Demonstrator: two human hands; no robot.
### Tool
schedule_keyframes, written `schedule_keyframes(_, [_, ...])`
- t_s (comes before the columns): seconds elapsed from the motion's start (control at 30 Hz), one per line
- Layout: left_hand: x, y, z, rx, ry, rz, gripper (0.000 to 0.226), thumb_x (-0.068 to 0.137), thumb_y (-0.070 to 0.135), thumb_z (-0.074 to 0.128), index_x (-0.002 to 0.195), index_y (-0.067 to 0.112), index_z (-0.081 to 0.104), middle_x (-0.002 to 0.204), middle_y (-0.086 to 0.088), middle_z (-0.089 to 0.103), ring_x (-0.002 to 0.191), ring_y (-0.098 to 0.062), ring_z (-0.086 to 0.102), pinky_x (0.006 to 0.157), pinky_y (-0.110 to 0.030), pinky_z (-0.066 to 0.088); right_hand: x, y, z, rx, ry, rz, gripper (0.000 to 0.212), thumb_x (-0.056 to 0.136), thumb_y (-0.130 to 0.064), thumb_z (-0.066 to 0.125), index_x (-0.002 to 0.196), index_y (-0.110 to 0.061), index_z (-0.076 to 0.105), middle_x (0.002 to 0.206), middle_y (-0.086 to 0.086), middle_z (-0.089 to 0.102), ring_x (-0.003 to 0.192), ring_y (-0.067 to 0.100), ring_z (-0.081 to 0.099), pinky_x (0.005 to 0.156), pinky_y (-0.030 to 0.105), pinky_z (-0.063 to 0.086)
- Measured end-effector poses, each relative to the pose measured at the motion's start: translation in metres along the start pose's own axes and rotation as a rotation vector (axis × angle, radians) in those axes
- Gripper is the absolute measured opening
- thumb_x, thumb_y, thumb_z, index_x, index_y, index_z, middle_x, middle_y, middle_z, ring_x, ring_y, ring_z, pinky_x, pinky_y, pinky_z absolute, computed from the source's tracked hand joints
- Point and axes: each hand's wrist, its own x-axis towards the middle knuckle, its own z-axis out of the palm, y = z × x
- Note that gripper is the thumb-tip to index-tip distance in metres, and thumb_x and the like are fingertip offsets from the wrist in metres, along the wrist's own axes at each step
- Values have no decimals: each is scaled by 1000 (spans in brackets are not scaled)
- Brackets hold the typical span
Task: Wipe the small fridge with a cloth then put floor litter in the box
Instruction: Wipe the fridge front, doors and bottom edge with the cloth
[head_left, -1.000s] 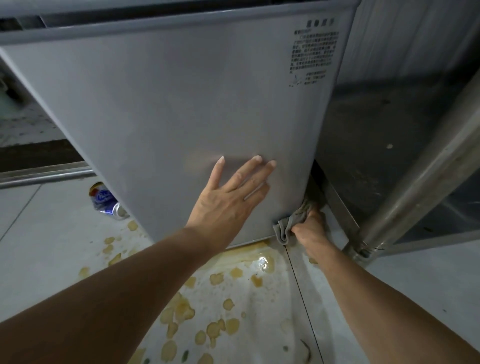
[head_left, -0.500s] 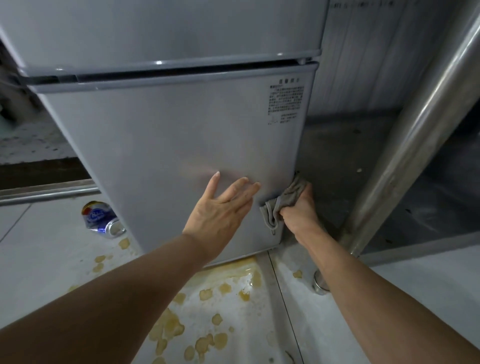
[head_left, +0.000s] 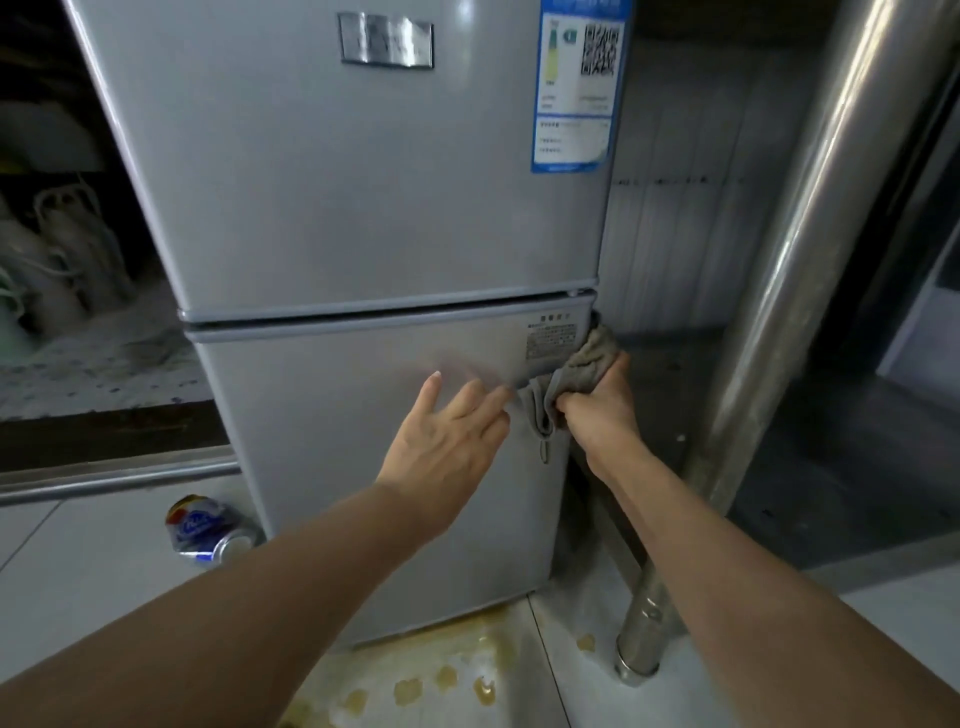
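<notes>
Wiping is under way in the head view: the right hand (head_left: 597, 410) grips the grey cloth (head_left: 582, 371) against the right edge of the small fridge (head_left: 363, 234), just under the gap between its 2 doors. The left hand (head_left: 449, 441) rests open and empty on the lower door. Litter remains: a crushed can (head_left: 208, 530) lies on the floor beside the fridge; no box shows. Since 1 second ago, the cloth has climbed from the bottom corner.

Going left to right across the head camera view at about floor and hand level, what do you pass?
Crushed can on the floor → left hand flat on the fridge's lower door → grey cloth → right hand gripping it at the fridge's right edge → steel post.
</notes>
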Motion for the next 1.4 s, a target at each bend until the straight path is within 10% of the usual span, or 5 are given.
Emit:
schedule_keyframes(0.23, [31,-42,-69,43,333,-105,58,75,10,31,133,17,35,155,-9,14,141,-30,17,112,-55,10,7,-68,-4,145,20,-67,60,81,9,53,131,-20,34,110,3,52,84,9,53,72,25,51])
schedule_keyframes(0.43, [68,-89,-132,92,499,-253,81,73,11,62,139,21,16,157,-12,-7,143,-32,-4,112,-53,-5,9,-89,-2,195,39,-51,57,79,13,48,126,-17,37,110,6,52,95,17,53,74,28,48])
schedule_keyframes(1.4, [92,-129,-170,6,421,-326,77,64,16,68,122,20,18,149,-15,6,138,-38,5,112,-51,5,44,-247,-7,199,123,-329,65,78,15,48,126,-28,35,99,-3,55,77,5,60,46,10,46])
